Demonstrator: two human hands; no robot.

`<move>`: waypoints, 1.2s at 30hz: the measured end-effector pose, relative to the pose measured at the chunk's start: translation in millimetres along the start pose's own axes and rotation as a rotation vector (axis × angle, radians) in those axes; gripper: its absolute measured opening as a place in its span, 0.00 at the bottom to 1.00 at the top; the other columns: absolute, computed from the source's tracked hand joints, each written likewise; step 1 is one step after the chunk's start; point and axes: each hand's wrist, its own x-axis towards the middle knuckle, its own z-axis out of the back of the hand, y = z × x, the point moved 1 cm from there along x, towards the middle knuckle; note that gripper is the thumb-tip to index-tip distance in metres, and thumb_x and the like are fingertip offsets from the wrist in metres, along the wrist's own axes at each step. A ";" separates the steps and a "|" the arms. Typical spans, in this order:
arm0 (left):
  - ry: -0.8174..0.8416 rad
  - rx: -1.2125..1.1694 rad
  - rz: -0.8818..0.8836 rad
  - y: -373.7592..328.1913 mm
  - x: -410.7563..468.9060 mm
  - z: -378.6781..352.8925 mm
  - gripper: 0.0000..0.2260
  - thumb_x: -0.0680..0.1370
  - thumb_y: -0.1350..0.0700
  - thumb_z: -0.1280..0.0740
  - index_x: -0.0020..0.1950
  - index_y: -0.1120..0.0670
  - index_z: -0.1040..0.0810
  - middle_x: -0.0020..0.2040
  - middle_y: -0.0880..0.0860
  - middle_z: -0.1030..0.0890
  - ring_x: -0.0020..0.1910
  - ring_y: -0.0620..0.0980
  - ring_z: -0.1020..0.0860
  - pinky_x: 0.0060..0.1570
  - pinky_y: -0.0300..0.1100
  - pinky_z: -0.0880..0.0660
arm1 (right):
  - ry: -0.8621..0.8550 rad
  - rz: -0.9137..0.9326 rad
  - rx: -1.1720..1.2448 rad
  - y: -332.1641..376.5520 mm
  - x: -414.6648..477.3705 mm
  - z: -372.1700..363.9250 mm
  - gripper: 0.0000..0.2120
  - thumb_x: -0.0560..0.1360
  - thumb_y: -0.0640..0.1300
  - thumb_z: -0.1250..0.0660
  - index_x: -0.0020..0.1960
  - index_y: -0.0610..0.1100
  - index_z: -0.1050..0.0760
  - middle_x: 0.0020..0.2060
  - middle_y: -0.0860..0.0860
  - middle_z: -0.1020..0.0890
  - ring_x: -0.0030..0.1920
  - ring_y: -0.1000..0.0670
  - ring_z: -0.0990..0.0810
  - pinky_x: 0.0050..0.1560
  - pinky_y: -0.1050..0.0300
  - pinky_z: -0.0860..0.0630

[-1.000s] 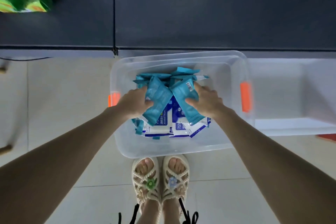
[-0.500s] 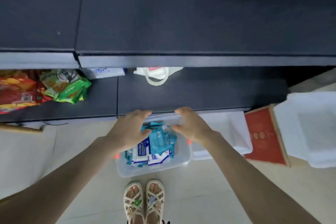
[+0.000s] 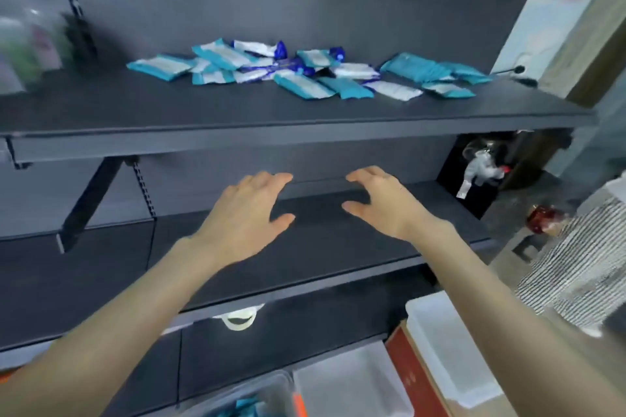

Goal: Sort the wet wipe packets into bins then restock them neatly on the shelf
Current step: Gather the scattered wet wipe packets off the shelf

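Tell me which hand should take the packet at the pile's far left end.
Left, probably. The left hand is open, empty and nearer that packet on the upper shelf. The right hand, also empty, would have to reach across.

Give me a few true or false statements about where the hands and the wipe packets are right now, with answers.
1. The left hand and right hand hold nothing. True.
2. The wet wipe packets on the upper shelf stand in neat rows. False: they lie scattered and overlapping.
3. The clear bin at the bottom edge has teal packets in it. True.
4. The left hand touches the packets on the shelf. False: it hovers lower, apart from them.
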 end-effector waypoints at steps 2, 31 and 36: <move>-0.068 0.027 -0.028 -30.9 22.2 18.2 0.26 0.79 0.46 0.38 0.75 0.49 0.40 0.70 0.51 0.32 0.68 0.52 0.34 0.65 0.47 0.36 | -0.076 0.022 -0.021 -17.1 0.0 42.8 0.24 0.78 0.50 0.35 0.72 0.46 0.35 0.69 0.49 0.33 0.66 0.45 0.30 0.65 0.47 0.31; -0.083 -0.179 0.160 -195.9 414.5 -73.5 0.23 0.78 0.45 0.36 0.69 0.53 0.32 0.67 0.54 0.27 0.65 0.52 0.29 0.63 0.48 0.30 | -0.118 -0.017 0.035 -325.1 218.2 211.1 0.25 0.78 0.50 0.34 0.71 0.42 0.34 0.68 0.44 0.30 0.67 0.44 0.32 0.66 0.53 0.35; -0.118 -0.315 0.326 -193.0 477.1 -100.0 0.24 0.78 0.45 0.37 0.70 0.56 0.35 0.67 0.57 0.30 0.66 0.54 0.30 0.61 0.45 0.33 | -0.105 -0.009 0.169 -362.1 280.8 209.3 0.26 0.78 0.51 0.35 0.72 0.42 0.35 0.69 0.44 0.31 0.69 0.45 0.32 0.66 0.54 0.35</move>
